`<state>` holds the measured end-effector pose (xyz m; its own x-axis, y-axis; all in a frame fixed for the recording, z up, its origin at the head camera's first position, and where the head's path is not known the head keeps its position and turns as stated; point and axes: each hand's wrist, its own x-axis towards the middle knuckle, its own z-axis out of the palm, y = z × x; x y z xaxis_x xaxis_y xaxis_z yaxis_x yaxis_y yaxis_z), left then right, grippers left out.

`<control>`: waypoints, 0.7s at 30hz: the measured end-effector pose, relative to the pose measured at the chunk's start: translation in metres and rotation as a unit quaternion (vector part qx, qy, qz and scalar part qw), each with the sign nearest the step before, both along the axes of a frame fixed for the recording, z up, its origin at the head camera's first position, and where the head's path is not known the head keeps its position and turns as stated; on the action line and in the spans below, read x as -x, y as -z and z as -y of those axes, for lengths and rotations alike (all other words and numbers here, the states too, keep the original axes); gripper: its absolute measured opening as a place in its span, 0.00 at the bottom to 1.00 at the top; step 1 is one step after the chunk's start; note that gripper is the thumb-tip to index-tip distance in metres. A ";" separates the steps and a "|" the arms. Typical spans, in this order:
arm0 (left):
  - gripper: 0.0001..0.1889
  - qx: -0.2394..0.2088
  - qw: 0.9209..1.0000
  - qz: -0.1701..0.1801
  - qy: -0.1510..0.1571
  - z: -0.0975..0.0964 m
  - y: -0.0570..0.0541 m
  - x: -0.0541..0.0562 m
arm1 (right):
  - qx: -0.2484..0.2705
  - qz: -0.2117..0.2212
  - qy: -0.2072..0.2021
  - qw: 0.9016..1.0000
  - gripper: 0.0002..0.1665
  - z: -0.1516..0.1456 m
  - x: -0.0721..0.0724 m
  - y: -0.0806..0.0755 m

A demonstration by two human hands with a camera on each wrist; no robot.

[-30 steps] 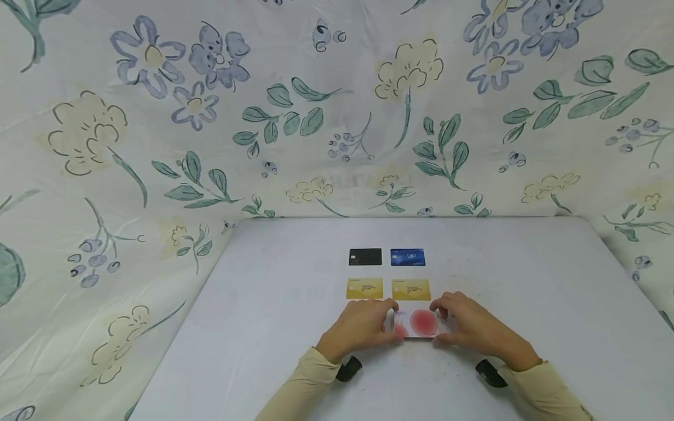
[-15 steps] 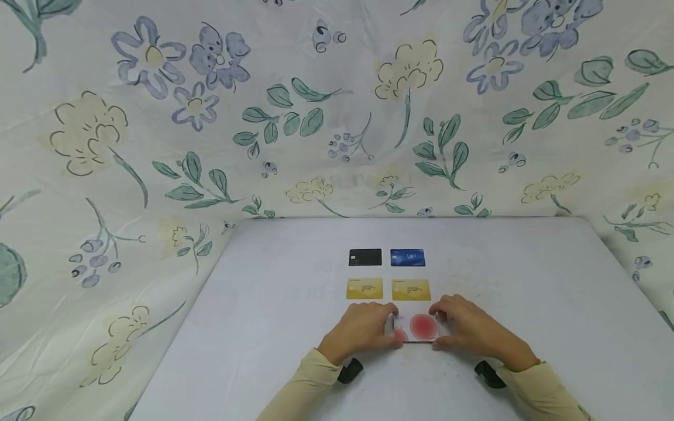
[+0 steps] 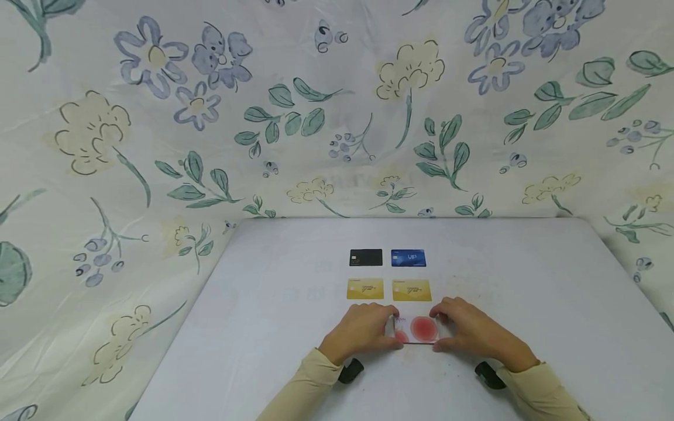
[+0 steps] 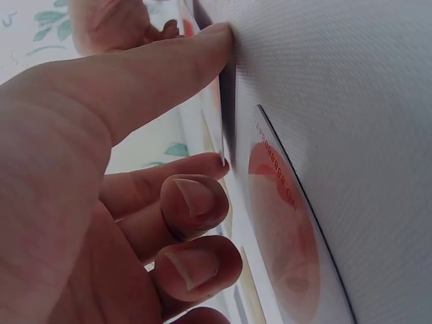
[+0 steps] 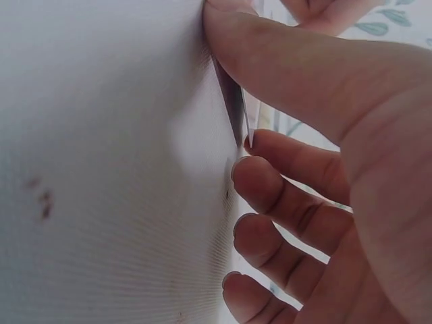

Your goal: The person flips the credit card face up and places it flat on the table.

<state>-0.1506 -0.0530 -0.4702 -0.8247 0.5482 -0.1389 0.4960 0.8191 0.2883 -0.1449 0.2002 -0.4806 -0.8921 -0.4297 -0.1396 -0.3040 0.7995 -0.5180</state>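
Note:
Both hands hold a white card with red circles (image 3: 423,329), one at each short end. My left hand (image 3: 360,328) pinches its left end between thumb and index finger. At the right end, my right hand (image 3: 468,327) pinches it the same way. The wrist views show the card just above the white table, its lower edge close to the cloth. Under my left hand lies another white card with a red circle (image 4: 287,223), hidden in the head view. Just beyond the hands are a left gold card (image 3: 365,289) and a right gold card (image 3: 412,290).
Behind the gold cards lie a black card (image 3: 365,257) and a blue VIP card (image 3: 408,258), side by side. The white tabletop (image 3: 253,292) ends at a floral curtain (image 3: 337,117). Black wrist cameras sit below both wrists.
The card between my hands has come slightly toward me, away from the gold cards, and both hands moved with it. The other cards stay in place.

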 end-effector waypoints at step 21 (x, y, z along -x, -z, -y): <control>0.28 0.001 1.000 0.010 -0.007 0.000 -0.003 -0.001 | 0.003 0.014 0.009 1.000 0.33 0.001 0.000 0.001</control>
<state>-0.1496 -0.0529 -0.4669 -0.8300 0.5357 -0.1555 0.4781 0.8268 0.2965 -0.1445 0.1992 -0.4816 -0.8957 -0.4141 -0.1619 -0.2746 0.8016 -0.5311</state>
